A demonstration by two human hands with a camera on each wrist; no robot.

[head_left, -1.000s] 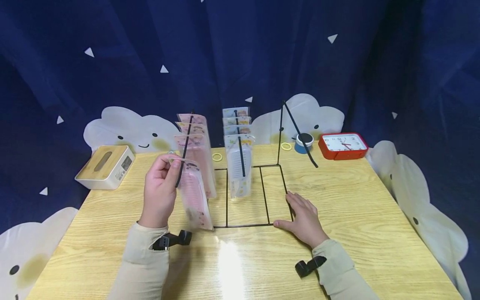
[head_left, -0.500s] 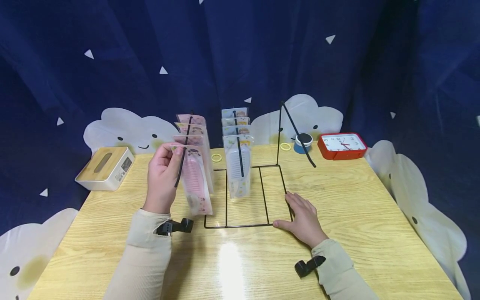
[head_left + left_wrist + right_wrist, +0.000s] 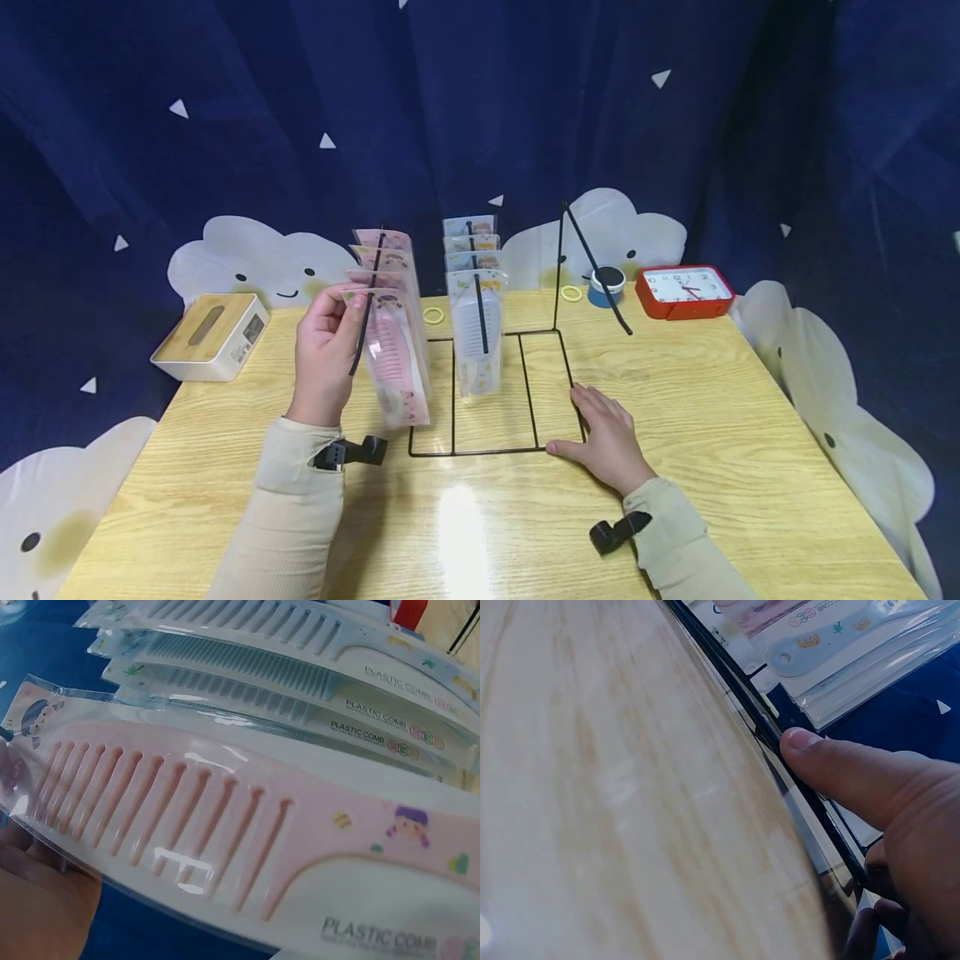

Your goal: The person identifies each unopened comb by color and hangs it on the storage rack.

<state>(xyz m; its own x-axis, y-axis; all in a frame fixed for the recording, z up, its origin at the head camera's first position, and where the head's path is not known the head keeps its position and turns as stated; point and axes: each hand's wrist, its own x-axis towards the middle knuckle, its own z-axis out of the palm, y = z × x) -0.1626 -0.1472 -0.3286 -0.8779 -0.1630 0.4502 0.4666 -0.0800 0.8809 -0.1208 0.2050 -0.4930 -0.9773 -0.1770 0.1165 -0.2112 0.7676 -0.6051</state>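
My left hand (image 3: 322,358) pinches the top edge of a pink plastic comb (image 3: 392,362) in a clear packet. This packet hangs on the left prong (image 3: 362,333) of a black wire display rack (image 3: 495,452), in front of several similar pink packets. In the left wrist view, the pink comb (image 3: 172,795) lies across the picture, with blue combs (image 3: 247,682) behind it. My right hand (image 3: 606,437) rests at the rack's front right corner with spread fingers. The right wrist view shows its thumb (image 3: 840,765) against the front bar; its other fingers are partly hidden.
Packaged blue combs (image 3: 480,329) hang on the middle prong; the right prong (image 3: 596,262) is bare. Behind stand a tissue box (image 3: 210,333), a blue-and-white jar (image 3: 606,287) and a red clock (image 3: 686,292). Yellow rings (image 3: 433,316) lie on the wooden table (image 3: 750,467).
My left hand has moved slightly up and away, pushing the front pink comb packet farther back along the prong. The packet's lower end has risen and swung slightly right. My right hand stays put.
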